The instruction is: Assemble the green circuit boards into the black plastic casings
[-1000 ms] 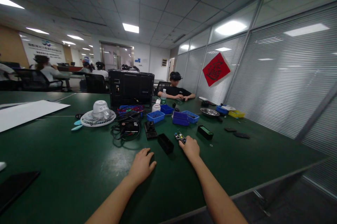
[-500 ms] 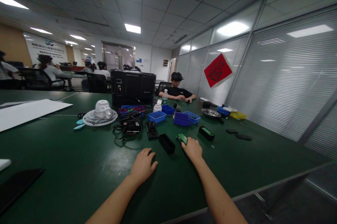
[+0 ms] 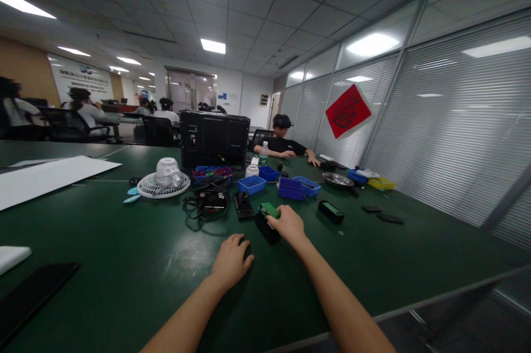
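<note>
My right hand (image 3: 289,224) grips a green circuit board (image 3: 269,209) by its right end, thumb toward me. The board is over the far end of a black open box (image 3: 266,229); whether they touch I cannot tell. My left hand (image 3: 230,259) rests on the green table (image 3: 166,297) just left of that box, fingers apart and holding nothing. Farther right stands a second black box (image 3: 331,212) with a green board inside it. Behind the first box lies a black device with a raised round part (image 3: 243,204).
Blue bins (image 3: 251,184) line the middle of the table, near a black cable bundle (image 3: 209,201) and a white fan (image 3: 164,180). A large black panel (image 3: 213,140) stands behind. Flat black pieces (image 3: 390,219) lie right. A co-worker (image 3: 286,145) sits opposite.
My right hand has carried the circuit board left, from beside the black box to above it. My left hand has stayed nearly still. The co-worker's one hand has reached out sideways.
</note>
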